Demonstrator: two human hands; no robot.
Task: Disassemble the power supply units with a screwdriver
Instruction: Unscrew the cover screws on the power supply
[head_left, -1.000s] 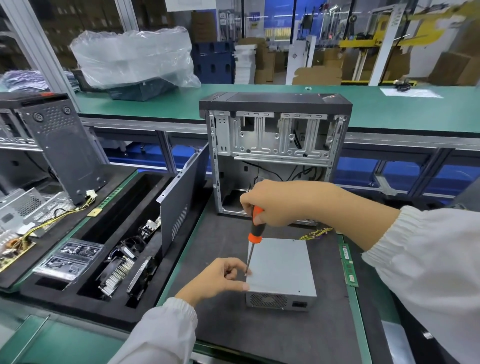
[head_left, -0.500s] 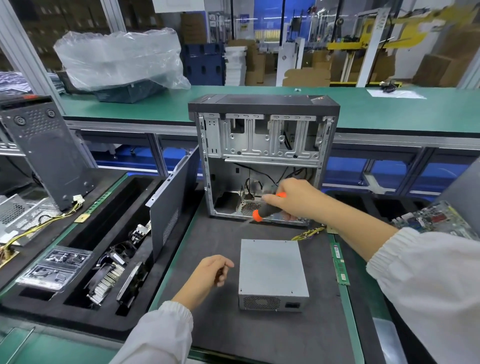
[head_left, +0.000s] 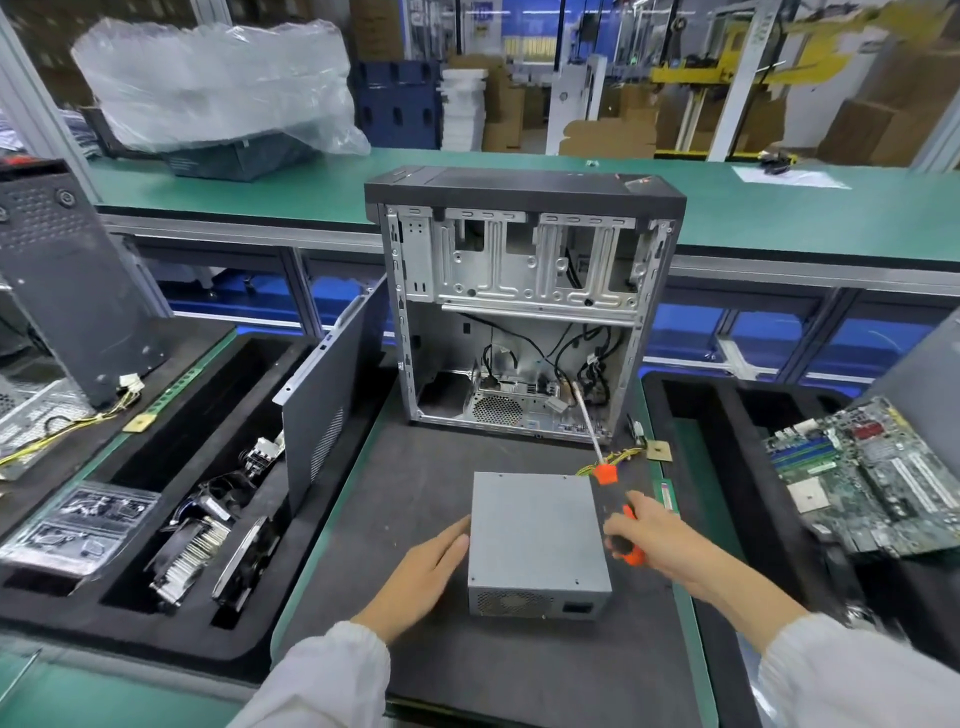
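A grey metal power supply unit (head_left: 535, 525) lies flat on the black mat, its vented face toward me. My left hand (head_left: 423, 574) rests open against its left side, fingers together and flat. My right hand (head_left: 657, 543) is at its right side, closed around the black-and-orange handle of the screwdriver (head_left: 605, 475). The shaft points up and away toward the open computer case (head_left: 524, 312) behind the unit. The tip is off the unit.
A black side panel (head_left: 332, 400) leans left of the case. A black foam tray (head_left: 171, 519) on the left holds heat sinks and fans. A motherboard (head_left: 862, 473) sits in a tray on the right. Yellow wires (head_left: 615, 460) lie behind the unit.
My right hand brought the screwdriver off the unit's top, out by the case, then down to the unit's right side. My left hand opened and went flat against the left side.
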